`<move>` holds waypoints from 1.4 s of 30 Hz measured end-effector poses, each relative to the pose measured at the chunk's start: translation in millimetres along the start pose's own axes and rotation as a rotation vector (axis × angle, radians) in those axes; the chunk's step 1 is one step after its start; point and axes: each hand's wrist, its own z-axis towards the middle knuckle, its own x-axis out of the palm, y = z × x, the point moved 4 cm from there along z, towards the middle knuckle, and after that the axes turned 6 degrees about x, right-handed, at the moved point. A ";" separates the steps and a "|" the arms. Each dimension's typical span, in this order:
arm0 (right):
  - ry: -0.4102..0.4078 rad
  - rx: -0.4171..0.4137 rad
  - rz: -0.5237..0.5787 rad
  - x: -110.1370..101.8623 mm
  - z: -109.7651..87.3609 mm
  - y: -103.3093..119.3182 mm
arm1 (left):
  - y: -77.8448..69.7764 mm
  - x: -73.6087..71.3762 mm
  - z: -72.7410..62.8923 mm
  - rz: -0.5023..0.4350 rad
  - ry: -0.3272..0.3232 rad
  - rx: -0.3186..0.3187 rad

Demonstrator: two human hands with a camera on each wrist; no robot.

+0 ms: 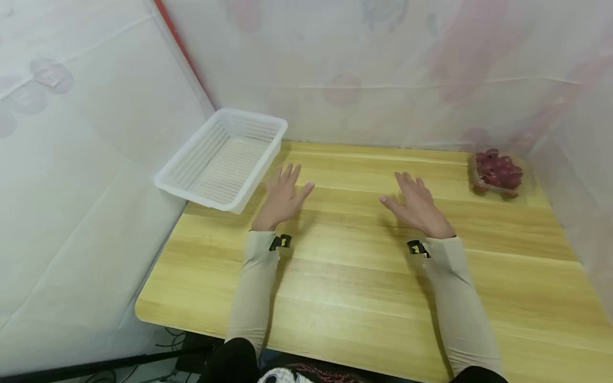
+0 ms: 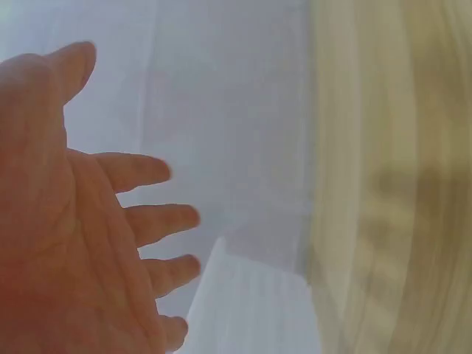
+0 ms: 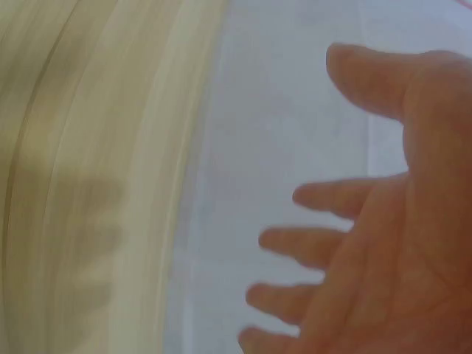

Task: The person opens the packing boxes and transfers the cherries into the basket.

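So we've got the left grip [image 1: 279, 202] and the right grip [image 1: 417, 206] both held over the counter [image 1: 345, 260], well apart from each other, shadows falling below them. On each one we see fairly straight fingers [image 2: 164, 223] spread apart, thumb out to the side. The white slotted basket [image 1: 225, 165] is just beside the left grip, a bit farther out and to its left. Way off to the right of the right grip, we spot a clear container [image 1: 493, 187] of dark red fruit [image 1: 500, 171], though we can't make out the kind.
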 end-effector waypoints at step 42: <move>0.298 0.163 1.439 129.8 179.4 234.1 | 113.4 -24.2 -109.2 -1.377 -0.769 -0.374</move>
